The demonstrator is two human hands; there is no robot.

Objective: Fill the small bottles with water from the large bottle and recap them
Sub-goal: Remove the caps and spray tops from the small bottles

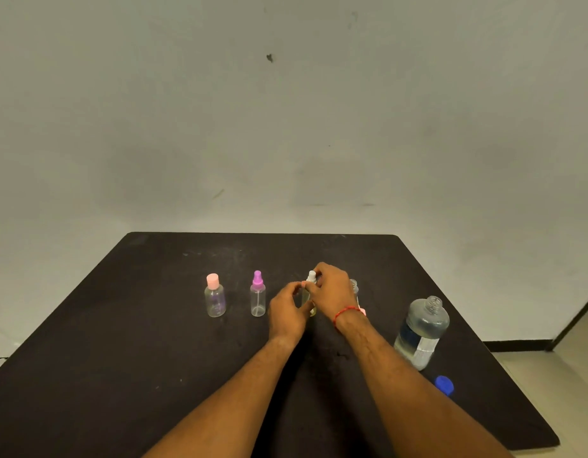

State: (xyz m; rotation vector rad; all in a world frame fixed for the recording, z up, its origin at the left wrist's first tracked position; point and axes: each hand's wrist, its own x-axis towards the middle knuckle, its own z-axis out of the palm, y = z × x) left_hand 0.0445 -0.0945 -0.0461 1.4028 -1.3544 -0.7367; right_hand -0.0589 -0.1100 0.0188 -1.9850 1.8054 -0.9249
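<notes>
1. The dark, matt counter (154, 358) carried everything, with the things set in a loose row across its middle.
2. The large clear plastic bottle (421, 328), part full of water, stood uncapped near the right edge.
3. The left hand (286, 312) was curled round the body of a small clear bottle (306, 297) at the middle of the row, steadying it upright on the counter.
4. The right hand (332, 289) was clamped from above on that bottle's white spray top (311, 277).
5. I judged this to be the capping step on that bottle, though I could not tell whether the top was going on or coming off.
6. To the left stood a small clear bottle with a pink cap (215, 297) and a small clear bottle with a purple spray top (258, 295), both capped.
7. Another small clear bottle with an open neck (354, 285) showed just behind the right hand.
8. The round blue cap (444, 385) lay beside the large bottle.
9. The next move probably called for a firm twist against the left hand's hold, then a slow pour into a narrow neck.
</notes>
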